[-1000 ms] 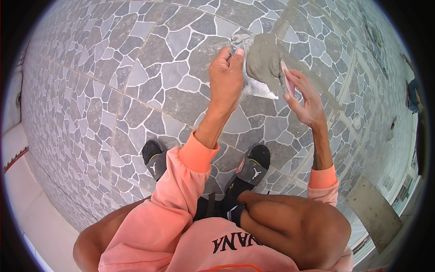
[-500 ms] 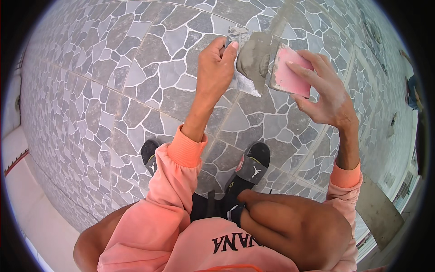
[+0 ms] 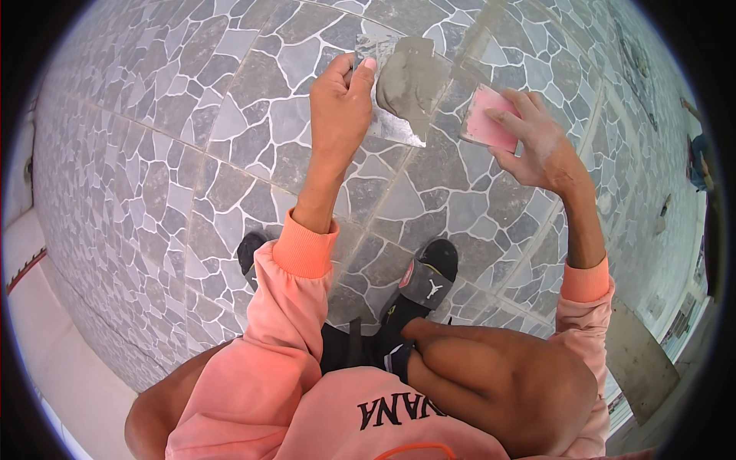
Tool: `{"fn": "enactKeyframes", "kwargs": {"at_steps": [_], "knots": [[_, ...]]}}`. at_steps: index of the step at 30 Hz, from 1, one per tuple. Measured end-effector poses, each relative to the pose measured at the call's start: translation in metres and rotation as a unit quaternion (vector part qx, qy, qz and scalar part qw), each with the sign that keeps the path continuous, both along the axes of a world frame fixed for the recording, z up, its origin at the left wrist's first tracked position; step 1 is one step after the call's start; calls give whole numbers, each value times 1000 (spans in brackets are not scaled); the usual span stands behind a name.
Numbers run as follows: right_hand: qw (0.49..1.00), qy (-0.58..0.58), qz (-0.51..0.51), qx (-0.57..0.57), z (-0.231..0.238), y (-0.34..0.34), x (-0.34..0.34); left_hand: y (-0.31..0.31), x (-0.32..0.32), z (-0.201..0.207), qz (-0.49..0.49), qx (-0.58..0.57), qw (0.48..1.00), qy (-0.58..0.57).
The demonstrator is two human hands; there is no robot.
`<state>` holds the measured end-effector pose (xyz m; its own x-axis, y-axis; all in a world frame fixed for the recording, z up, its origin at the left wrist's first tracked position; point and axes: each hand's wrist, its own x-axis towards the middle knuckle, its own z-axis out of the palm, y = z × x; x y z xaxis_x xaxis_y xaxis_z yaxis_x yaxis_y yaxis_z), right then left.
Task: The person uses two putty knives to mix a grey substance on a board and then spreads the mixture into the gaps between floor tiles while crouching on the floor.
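Observation:
My left hand (image 3: 341,107) pinches the left edge of a flat, thin metal plate (image 3: 400,132), thumb on top. A mound of wet grey mortar (image 3: 410,77) covers much of that plate. To the right, my right hand (image 3: 543,146) grips a pink square spreader (image 3: 486,123), its fingers on the face and thumb at the lower edge. Grey smears mark the spreader's rim. Both tools are held over the tiled floor, with a gap between them. Pale dust coats the back of my right hand.
Stone-pattern floor tiles (image 3: 253,115) with pale joints spread all around. My feet in dark slides (image 3: 427,284) rest below my hands. A greyish board (image 3: 640,360) lies at the lower right. A white wall (image 3: 69,322) bounds the left. At the far right edge, part of another person (image 3: 699,161) seems visible.
My left hand has moved left and slightly away from me with the loaded plate. The pink spreader has tilted and shifted slightly upward in view, widening the gap between the tools.

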<state>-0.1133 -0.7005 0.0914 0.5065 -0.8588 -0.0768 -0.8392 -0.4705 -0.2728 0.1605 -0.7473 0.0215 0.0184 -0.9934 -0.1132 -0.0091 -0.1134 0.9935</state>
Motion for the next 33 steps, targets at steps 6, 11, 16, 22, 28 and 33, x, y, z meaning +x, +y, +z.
{"fn": "enactKeyframes", "kwargs": {"at_steps": [6,11,16,22,28,33], "knots": [[998,11,-54,8,-79,-28,-34,-7,14,-5,36,5,998,41],[999,37,-21,-19,-124,-57,-19,-3,22,-9,27,36,998,36],[994,106,-19,14,-121,-66,-7,-6,20,-9,43,4,998,43],[982,179,-6,53,-97,-55,14,-7,24,-15,63,29,996,60],[983,180,-30,5,-119,-34,20,-8,20,-21,43,9,996,79],[993,111,-30,10,-113,-19,46,-11,16,-13,50,35,995,81]]}}
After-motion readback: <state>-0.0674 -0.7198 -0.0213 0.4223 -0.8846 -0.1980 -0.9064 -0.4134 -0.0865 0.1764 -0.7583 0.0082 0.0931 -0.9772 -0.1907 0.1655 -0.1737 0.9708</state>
